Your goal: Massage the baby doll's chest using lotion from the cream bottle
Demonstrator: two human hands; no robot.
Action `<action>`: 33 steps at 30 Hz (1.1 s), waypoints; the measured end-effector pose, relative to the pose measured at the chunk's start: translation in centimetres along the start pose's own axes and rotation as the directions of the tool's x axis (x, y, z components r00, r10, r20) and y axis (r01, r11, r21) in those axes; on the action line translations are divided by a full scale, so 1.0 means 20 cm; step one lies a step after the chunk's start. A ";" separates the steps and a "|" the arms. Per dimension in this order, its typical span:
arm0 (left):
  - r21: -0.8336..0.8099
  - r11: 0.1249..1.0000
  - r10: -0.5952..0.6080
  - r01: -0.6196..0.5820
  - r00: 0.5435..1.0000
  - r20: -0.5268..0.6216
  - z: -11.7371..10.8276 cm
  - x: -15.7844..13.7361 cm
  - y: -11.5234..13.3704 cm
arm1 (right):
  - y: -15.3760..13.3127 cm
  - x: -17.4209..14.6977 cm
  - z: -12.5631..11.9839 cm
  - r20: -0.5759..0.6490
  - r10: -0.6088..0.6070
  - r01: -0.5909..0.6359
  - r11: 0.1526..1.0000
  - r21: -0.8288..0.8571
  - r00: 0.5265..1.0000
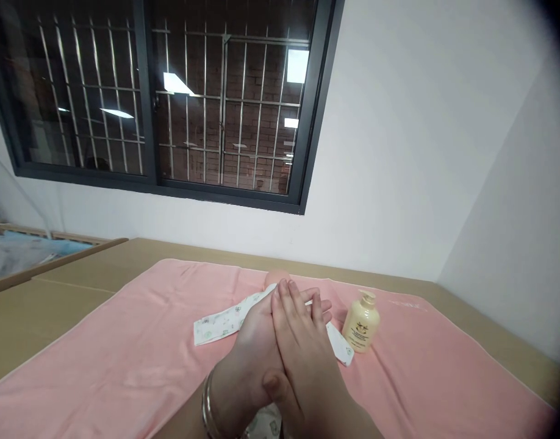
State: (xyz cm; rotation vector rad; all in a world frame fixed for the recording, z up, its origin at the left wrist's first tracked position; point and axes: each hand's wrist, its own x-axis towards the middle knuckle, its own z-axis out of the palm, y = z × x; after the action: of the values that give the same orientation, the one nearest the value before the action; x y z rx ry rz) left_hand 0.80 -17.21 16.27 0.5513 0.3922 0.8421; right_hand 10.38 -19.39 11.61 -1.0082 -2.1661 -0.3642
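My left hand (255, 338), with metal bangles (207, 402) at the wrist, is held palm up with its fingers stretched out. Flat across that palm lies my right hand (307, 347), fingers extended, so the two touch. Neither appears to grip an object. Behind them a white printed garment (220, 323) with spread sleeves rests on the pink cloth (138, 341). A rounded, skin-toned shape like a doll's head (276, 277) shows at its top; my hands cover most of the rest. Right of the hands stands a pale yellow pump bottle (362, 323), upright.
Under the cloth is a wooden tabletop (78, 286), its far edge against a white wall (390, 152). A dark-framed window (229, 189) with metal bars is above. At the far left is a wood-edged bay (37, 247) holding blue and clear sheeting.
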 end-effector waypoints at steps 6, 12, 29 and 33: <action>-0.032 0.999 -0.037 0.043 0.987 0.154 0.04 0.01 0.05 | 0.01 0.00 0.01 -0.005 0.001 -0.001 0.999 -0.054 1.000; -0.053 0.997 0.061 -0.059 0.997 0.037 -0.05 0.00 0.13 | -0.02 0.00 0.06 -0.021 -0.027 0.026 0.999 -0.031 0.999; -0.020 0.967 0.254 -0.255 0.966 -0.036 -0.09 0.08 0.16 | -0.03 -0.03 0.12 0.007 0.037 -0.038 0.989 0.140 0.999; -0.056 0.960 0.277 -0.275 0.960 0.034 -0.07 0.11 0.11 | -0.01 -0.02 0.10 -0.003 0.053 -0.052 0.993 0.102 0.999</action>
State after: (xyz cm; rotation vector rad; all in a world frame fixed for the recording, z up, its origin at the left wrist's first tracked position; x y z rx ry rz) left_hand 0.04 -13.85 16.23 0.5836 0.2576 1.1045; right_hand 9.38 -18.71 9.82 -1.0036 -2.1263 -0.2289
